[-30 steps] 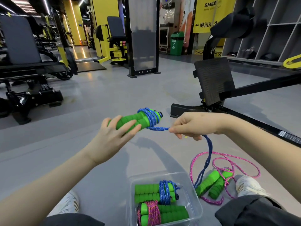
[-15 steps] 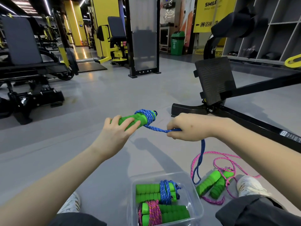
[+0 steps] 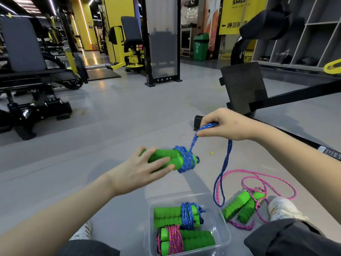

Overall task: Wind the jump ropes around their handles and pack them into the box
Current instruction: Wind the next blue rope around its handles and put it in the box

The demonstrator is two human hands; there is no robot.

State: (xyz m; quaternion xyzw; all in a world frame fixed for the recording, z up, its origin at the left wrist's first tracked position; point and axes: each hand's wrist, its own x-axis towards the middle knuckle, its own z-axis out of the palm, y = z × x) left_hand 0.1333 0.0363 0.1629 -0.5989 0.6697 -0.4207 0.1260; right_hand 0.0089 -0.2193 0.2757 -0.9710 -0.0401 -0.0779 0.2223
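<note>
Head view: left grip (image 3: 140,170) clasping paired green handles (image 3: 166,157), holding them above floor (image 3: 129,117). Right grip (image 3: 227,124) pinching blue rope (image 3: 224,163) between thumb and fingers, up and right of handles; rope running taut to coils at handle ends, slack looping down beside box. Clear box (image 3: 224,235) sitting near bottom edge, containing blue-wound bundle (image 3: 177,215) and pink-wound bundle (image 3: 186,241). Pink rope (image 3: 258,182) lying loose on floor, right of box, beside unwound handles (image 3: 239,207).

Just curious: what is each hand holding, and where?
The left hand grips the green handles by their bare end; the right hand pinches the blue rope just above its wound part.
</note>
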